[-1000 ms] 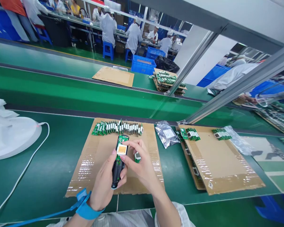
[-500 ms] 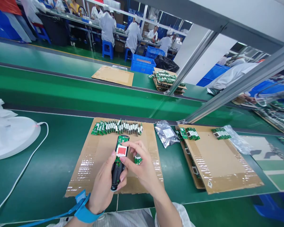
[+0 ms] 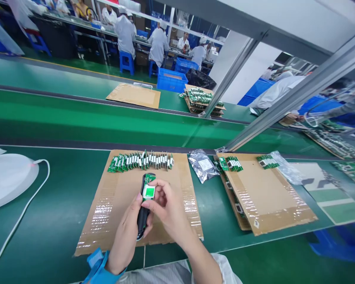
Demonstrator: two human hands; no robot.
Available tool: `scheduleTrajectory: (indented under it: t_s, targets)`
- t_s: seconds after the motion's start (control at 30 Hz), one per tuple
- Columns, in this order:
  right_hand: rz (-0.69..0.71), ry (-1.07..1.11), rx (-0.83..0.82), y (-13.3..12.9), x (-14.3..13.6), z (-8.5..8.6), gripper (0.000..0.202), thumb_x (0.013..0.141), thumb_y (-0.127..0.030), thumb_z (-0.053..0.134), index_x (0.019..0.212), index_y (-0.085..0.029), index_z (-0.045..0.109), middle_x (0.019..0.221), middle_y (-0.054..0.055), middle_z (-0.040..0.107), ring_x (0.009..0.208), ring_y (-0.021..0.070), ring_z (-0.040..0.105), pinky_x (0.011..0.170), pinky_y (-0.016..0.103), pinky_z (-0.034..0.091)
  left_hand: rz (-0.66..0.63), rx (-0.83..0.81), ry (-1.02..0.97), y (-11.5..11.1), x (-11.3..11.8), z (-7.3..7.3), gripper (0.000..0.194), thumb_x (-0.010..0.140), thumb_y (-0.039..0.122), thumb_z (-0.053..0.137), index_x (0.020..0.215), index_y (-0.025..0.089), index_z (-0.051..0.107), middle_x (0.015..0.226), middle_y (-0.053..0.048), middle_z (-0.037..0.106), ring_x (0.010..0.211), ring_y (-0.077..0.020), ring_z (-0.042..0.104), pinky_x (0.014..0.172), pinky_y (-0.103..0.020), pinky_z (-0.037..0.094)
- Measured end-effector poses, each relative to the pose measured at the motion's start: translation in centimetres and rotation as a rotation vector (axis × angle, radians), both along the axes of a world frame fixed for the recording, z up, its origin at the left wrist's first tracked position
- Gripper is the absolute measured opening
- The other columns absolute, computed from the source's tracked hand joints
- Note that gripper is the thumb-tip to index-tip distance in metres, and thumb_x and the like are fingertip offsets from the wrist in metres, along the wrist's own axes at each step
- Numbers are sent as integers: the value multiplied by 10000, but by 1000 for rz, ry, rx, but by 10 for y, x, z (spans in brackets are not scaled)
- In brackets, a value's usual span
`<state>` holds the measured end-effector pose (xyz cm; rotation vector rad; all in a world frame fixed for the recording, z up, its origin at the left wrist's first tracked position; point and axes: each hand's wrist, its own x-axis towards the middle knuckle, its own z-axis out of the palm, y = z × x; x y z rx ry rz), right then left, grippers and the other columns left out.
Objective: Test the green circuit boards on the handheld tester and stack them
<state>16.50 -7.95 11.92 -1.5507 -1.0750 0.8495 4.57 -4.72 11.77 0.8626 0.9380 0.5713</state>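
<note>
My left hand (image 3: 126,232) is wrapped round a long black plastic housing (image 3: 142,221), held tilted above a cardboard sheet (image 3: 106,221). Against the upper part of the housing lies a green circuit board (image 3: 149,178) with a small white-framed screen (image 3: 149,192) lit green. My right hand (image 3: 171,211) pinches this board by the screen's right side, thumb below and index finger above. My left thumb rests near the screen's left edge. A blue wrist strap (image 3: 102,270) circles my left wrist. Along the sheet's far edge stands a row of circuit boards (image 3: 142,161).
Right of the sheet lie a silver bag (image 3: 204,165) and stacked cardboard (image 3: 269,197) with more boards. A white lamp base (image 3: 12,179) and cable (image 3: 23,215) are at left. Behind runs a green conveyor (image 3: 77,124), crossed by a metal post (image 3: 233,75). Co-workers (image 3: 126,33) sit beyond.
The screen has gone from red to green. The board and housing have turned slightly in my hands. The loose board seen earlier beside my right hand is now hidden. The whole view has shifted a little.
</note>
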Motion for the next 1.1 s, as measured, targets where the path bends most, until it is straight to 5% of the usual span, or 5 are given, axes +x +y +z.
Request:
scheduleTrajectory:
  t_s: [0.3, 0.5, 0.63, 0.83, 1.1]
  targets:
    - [-407, -158, 9, -6, 22, -22, 157, 865, -339, 537, 962, -228, 480, 654, -70, 351, 571, 122, 406, 541, 233, 319, 38, -19, 63, 16, 1, -29, 494, 849, 682, 510, 866, 197, 607, 583, 33, 497, 491, -112, 382, 446, -218, 322]
    - [-204, -512, -220, -20, 39, -31, 161, 868, -322, 574, 1001, -231, 576, 701, -47, 491, 587, 140, 484, 577, 251, 351, 49, -49, 61, 24, -1, -46, 519, 826, 675, 545, 890, 163, 600, 563, 31, 518, 468, -92, 383, 436, -195, 315]
    - [-297, -415, -175, -26, 36, -43, 264, 922, -401, 559, 1124, -239, 613, 950, 45, 599, 843, 196, 601, 752, 308, 475, 29, -65, 83, 23, 0, -48, 515, 816, 667, 569, 911, 161, 599, 561, 34, 521, 482, -97, 391, 443, -191, 340]
    - [-374, -240, -231, -19, 37, -54, 349, 815, -366, 692, 1096, -184, 592, 913, 45, 623, 872, 219, 607, 784, 335, 505, -8, -101, 70, 29, 0, -58, 473, 827, 647, 567, 927, 187, 609, 558, 35, 528, 490, -111, 403, 447, -197, 362]
    - [-240, -452, -273, -13, -25, -70, 857, 679, -66, 693, 1457, -224, 369, 1237, 156, 512, 1124, 347, 535, 941, 523, 496, 195, -173, 26, 38, 2, -62, 370, 738, 548, 661, 862, 205, 600, 597, 16, 562, 583, -142, 481, 498, -210, 468]
